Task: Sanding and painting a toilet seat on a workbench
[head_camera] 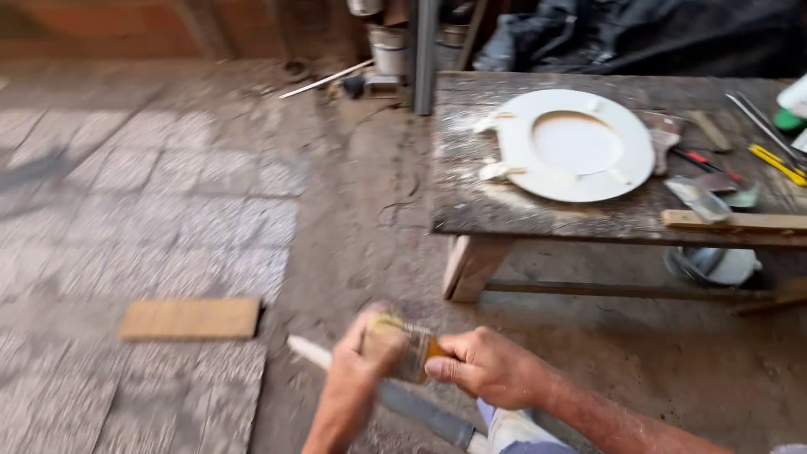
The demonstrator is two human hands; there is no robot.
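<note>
Left hand: the left hand (363,357) is wrapped over the bristle end of a paintbrush (406,351), fingers curled on it.
Right hand: the right hand (485,366) is closed on the brush's orange handle end, thumb on top.
Paintbrush: it is held level between both hands, low in the view and above the dirt floor; motion blur hides its fine detail.
Below the hands: a long pale and grey stick (395,397) lies slantwise on the ground, passing under both wrists.
Workbench: a dark, worn wooden table (471,202) stands ahead and to the right, well apart from the hands.
On the table: a white toilet seat (575,147) lies flat, dusted around with white powder; scrapers and a yellow-handled tool (777,163) lie near the right end.
Floor: a flat wooden board (191,319) rests on grey paving to the left.
</note>
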